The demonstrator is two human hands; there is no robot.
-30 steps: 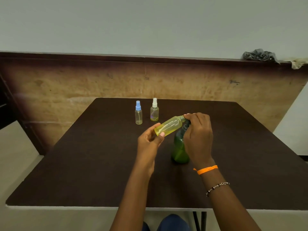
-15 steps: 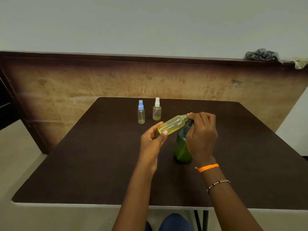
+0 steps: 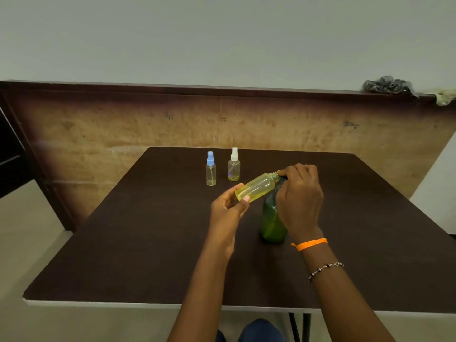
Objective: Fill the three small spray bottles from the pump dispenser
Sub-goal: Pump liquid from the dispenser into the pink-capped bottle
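The dark table [image 3: 148,243] carried everything, and the green pump dispenser [image 3: 270,223] stood upright on it as the fixed mark for the rest. The right hand [image 3: 299,201] lay curled over the dispenser's top, hiding the pump head, its fingertips [image 3: 283,172] pinched close at the open neck of the yellow bottle; whether it pressed the pump could not be told. The left hand [image 3: 228,208], just left of the dispenser, pinched the base of the uncapped yellow bottle [image 3: 257,187] between thumb and fingers.

That bottle hung in the air above and left of the dispenser's shoulder. Its long axis ran on a shallow tilt, base low and left, open neck pointing up and right into the right hand.

The likely trouble was a miss: with the neck narrow and the bottle lying so nearly flat, liquid could run down the outside or spill back out. A hard press might also tip the dispenser, since neither hand appeared to hold its body.

Beyond the dispenser and to its left, the blue-capped bottle [image 3: 211,170] and white-capped bottle [image 3: 234,166] stood upright, just beside each other, capped.
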